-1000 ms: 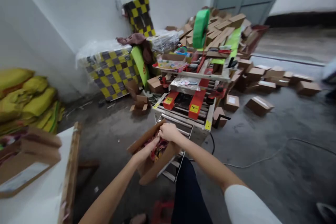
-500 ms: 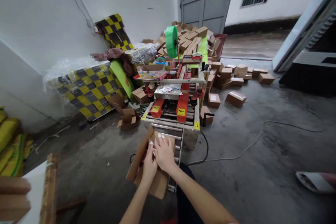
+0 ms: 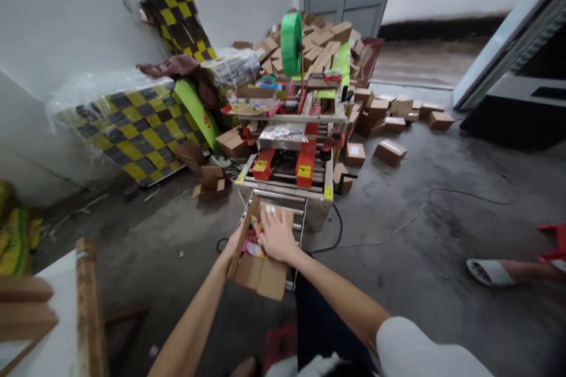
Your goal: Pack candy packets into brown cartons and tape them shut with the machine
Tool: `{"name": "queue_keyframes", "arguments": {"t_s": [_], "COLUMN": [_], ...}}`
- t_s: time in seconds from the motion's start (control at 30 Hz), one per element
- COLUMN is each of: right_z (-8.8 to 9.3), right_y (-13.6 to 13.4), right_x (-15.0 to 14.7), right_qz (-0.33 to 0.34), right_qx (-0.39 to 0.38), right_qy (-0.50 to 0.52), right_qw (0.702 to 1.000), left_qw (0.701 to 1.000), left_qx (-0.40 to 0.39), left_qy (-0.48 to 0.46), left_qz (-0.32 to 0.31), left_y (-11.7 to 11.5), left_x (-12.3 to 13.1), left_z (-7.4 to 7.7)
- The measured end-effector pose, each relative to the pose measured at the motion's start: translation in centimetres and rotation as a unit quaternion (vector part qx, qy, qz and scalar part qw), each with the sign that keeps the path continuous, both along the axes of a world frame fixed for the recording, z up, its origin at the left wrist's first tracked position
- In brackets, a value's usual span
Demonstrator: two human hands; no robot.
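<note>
A cardboard box (image 3: 250, 271) with raised flaps rests on the short roller track (image 3: 299, 218) in front of me. Pink and yellow packets (image 3: 253, 247) show inside it. My right hand (image 3: 277, 234) lies with fingers spread on the box's right flap, pressing it down over part of the contents. Against the outside of the left flap is my left hand (image 3: 232, 245); its fingers are mostly hidden behind the cardboard.
Beyond the track stands a carton-taping machine (image 3: 305, 168) with a green tape roll (image 3: 290, 44). Many closed cartons (image 3: 390, 152) lie on the floor at right. A person's foot (image 3: 493, 272) is at far right, a wooden-edged table (image 3: 91, 306) at lower left.
My left hand has moved from inside the box to the outside of its left flap. The packets now show. My right hand stays on the right flap. The view has tilted down.
</note>
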State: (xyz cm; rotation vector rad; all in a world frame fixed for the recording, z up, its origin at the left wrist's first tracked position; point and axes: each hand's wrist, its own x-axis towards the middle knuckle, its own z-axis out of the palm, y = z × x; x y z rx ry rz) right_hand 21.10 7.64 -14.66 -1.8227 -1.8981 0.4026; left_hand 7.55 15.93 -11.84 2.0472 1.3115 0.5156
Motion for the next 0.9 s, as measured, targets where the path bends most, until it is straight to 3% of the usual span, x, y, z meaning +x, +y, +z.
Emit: {"name": "queue_keyframes", "arguments": {"t_s": [0.1, 0.2, 0.27, 0.37, 0.5, 0.6, 0.67, 0.77, 0.9], "right_z": [-0.6, -1.1, -1.0, -0.2, 0.4, 0.4, 0.4, 0.2, -0.8], "right_y": [0.0, 0.3, 0.5, 0.7, 0.8, 1.2, 1.7, 2.5, 3.6], "right_x": [1.0, 1.1, 0.7, 0.1, -0.4, -0.6, -0.6, -0.5, 0.1], "right_qz": [-0.052, -0.104, -0.102, -0.063, -0.029, -0.029, -0.036, -0.04, -0.044], "right_qx": [0.043, 0.078, 0.069, 0.031, -0.012, -0.013, -0.004, -0.006, -0.016], "right_qy": [0.105, 0.164, 0.137, 0.039, -0.013, -0.002, 0.003, 0.011, 0.011], "right_qw": [0.992, 0.978, 0.983, 0.997, 0.999, 0.999, 0.999, 0.999, 0.999], "left_qw": [0.999, 0.983, 0.967, 0.968, 0.957, 0.936, 0.926, 0.922, 0.922], "left_qx": [0.003, 0.071, 0.1, 0.086, 0.115, 0.156, 0.169, 0.18, 0.198], "left_qy": [0.043, 0.162, 0.23, 0.22, 0.226, 0.297, 0.329, 0.343, 0.332], "left_qz": [-0.016, -0.044, -0.053, -0.085, -0.144, -0.105, -0.075, -0.028, -0.005], "left_y": [-3.0, -3.9, -3.3, -3.2, -7.3, -11.3, -12.7, -12.6, -10.9], "left_x": [0.8, 1.1, 1.1, 0.1, -2.7, -4.0, -3.8, -3.1, -2.7], "left_z": [-2.3, -2.9, -2.8, -2.4, -2.0, -1.7, -1.7, -2.9, -6.8]}}
